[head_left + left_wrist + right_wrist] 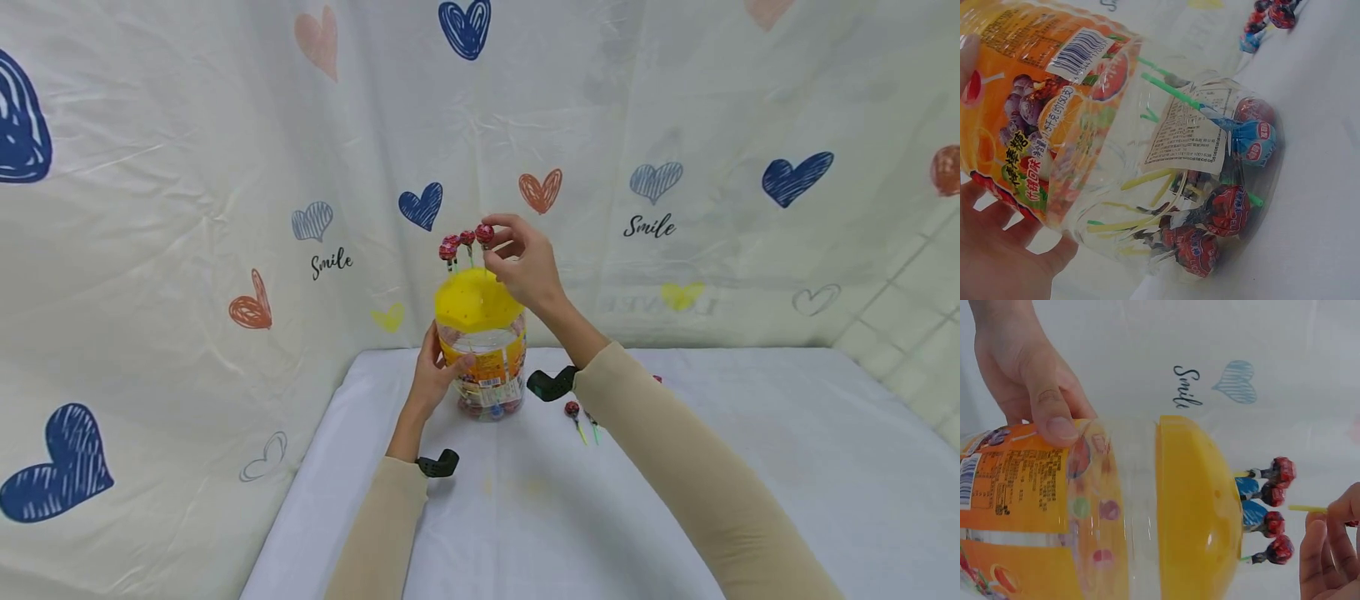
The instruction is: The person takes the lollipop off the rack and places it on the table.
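A clear plastic candy jar (501,367) with an orange label stands on the table, topped by a domed yellow lid (476,300). My left hand (431,379) grips the jar's side, thumb across the front. Above the lid, my right hand (531,265) pinches a red-wrapped lollipop (484,234). Its yellow stick (1307,509) points toward the lid, its tip apart from it in the right wrist view. Several red lollipops (1280,549) stand upright in the lid's top beside that hand. Through the jar's lower wall, blue and red lollipops (1254,144) show at the bottom.
Loose lollipops (572,409) lie on the white-covered table (517,517) right of the jar, one farther back partly behind the right sleeve (675,467). A white curtain (360,150) printed with hearts hangs close behind the table.
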Tool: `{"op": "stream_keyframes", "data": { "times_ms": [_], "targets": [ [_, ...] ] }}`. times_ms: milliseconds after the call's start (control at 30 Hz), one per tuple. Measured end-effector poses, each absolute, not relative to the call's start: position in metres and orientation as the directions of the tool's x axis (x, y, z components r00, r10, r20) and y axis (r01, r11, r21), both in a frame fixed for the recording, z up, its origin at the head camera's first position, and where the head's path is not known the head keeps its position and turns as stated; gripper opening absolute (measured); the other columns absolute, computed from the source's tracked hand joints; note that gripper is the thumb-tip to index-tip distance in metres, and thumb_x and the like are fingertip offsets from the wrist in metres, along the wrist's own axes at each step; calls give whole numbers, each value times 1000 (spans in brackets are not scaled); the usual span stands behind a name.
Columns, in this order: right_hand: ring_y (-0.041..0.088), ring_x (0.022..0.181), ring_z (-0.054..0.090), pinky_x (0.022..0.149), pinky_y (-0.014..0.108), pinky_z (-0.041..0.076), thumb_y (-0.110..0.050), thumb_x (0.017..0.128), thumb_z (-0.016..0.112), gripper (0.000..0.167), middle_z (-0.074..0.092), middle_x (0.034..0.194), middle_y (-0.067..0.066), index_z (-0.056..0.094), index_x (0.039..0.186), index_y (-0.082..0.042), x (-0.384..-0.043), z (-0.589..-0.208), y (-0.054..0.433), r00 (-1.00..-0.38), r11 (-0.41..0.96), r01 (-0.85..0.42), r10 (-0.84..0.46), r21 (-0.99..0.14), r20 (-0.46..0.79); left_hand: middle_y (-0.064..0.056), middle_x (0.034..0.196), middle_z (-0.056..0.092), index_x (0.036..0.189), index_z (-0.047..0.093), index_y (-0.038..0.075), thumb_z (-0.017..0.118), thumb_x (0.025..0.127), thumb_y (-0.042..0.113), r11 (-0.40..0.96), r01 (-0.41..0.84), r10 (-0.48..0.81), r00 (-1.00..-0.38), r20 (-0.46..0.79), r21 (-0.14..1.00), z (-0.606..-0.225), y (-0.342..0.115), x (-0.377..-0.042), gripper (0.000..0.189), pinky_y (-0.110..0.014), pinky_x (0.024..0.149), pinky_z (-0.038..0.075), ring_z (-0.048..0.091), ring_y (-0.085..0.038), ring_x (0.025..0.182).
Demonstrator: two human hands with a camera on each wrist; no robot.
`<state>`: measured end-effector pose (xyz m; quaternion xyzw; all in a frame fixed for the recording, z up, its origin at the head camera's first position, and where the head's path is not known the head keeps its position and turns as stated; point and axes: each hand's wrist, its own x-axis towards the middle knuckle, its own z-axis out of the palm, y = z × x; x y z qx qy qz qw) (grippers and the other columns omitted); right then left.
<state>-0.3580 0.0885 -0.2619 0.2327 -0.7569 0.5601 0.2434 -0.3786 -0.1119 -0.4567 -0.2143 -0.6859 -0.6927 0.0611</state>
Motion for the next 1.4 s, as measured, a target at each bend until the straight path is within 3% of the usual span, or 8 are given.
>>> {"op": "stream_keyframes", "data": {
  "times_ms": [333,500,633,700,900,1200,1400],
  "targets": [
    [25,77,66,63,21,59,-3,94,66,40,66,102,19,64,133,-10,-345,-279,135,-781,231,-623,-122,-748,613,-5,159,40,161,22,38,77,92,38,-43,390,204,-898,391,920,-459,-112,-380,88,-60,126,25,34,-39,150],
    [31,79,67,60,24,59,-3,93,67,38,65,99,16,64,131,-11,-337,-293,161,-814,255,-579,-124,-774,568,1,158,42,160,23,39,76,93,34,-35,393,202,-898,392,919,-460,-113,-380,86,-59,126,24,36,-31,149],
    [24,79,69,61,26,60,-5,94,67,38,66,100,14,64,131,-13,-329,-307,179,-847,289,-526,-98,-800,522,5,158,43,160,23,40,75,94,30,-32,396,198,-898,394,918,-460,-114,-380,84,-58,126,26,38,-28,148],
    [18,79,69,62,27,60,-5,94,67,38,67,100,13,64,131,-14,-326,-314,188,-862,296,-500,-81,-814,500,5,158,43,160,23,40,76,94,32,-32,397,199,-897,395,917,-460,-114,-380,85,-58,126,26,38,-27,148],
    [19,79,70,65,28,62,-6,95,67,39,65,98,12,61,133,-15,-314,-337,215,-892,307,-447,-80,-840,445,6,157,44,159,24,42,79,90,42,-36,397,202,-896,396,917,-459,-112,-379,89,-56,126,27,40,-22,145],
    [18,77,70,68,28,63,-7,97,67,41,63,104,20,57,137,-12,-302,-370,239,-918,329,-393,-82,-859,389,6,156,44,160,23,42,77,93,34,-35,391,200,-899,390,920,-456,-112,-378,86,-56,127,26,40,-21,145],
    [15,81,68,65,28,61,-8,96,67,42,64,104,14,57,137,-14,-296,-386,248,-937,364,-340,-57,-867,344,6,156,44,160,23,41,77,93,33,-35,391,201,-899,390,920,-457,-112,-378,86,-56,127,26,40,-22,145]
  ]
}}
